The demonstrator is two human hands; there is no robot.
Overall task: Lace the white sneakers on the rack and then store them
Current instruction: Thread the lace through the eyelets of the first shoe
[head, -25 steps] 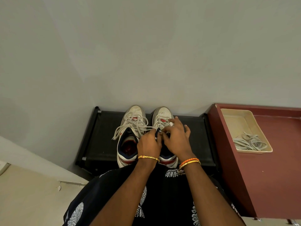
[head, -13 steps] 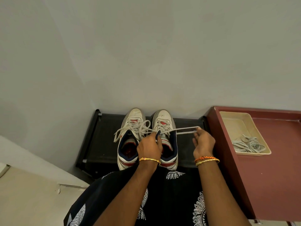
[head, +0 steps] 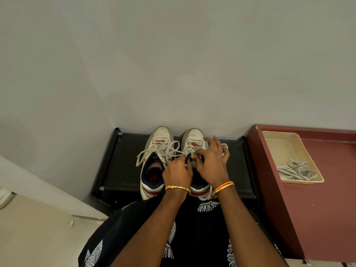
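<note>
While both hands work over it, the right white leather sneaker with navy collar and red heel stripe (head: 193, 138) sits on the black fabric-topped shoe rack (head: 123, 170) against the wall.

Its twin, the left white sneaker (head: 154, 166), stands just beside it, touching or nearly so, with loose off-white laces (head: 165, 149) spilling over its tongue. The left hand (head: 178, 173) pinches the navy tongue edge of the right sneaker, fingers curled round it. The right hand (head: 212, 164) hovers over the same shoe's eyelets, thumb and forefinger pinching a lace end while the other fingers spread upward. To the right, on the maroon desk (head: 317, 209), a cream rectangular tray (head: 277, 139) holds a tangle of spare grey-white laces (head: 295, 171), well apart from the hands.
</note>
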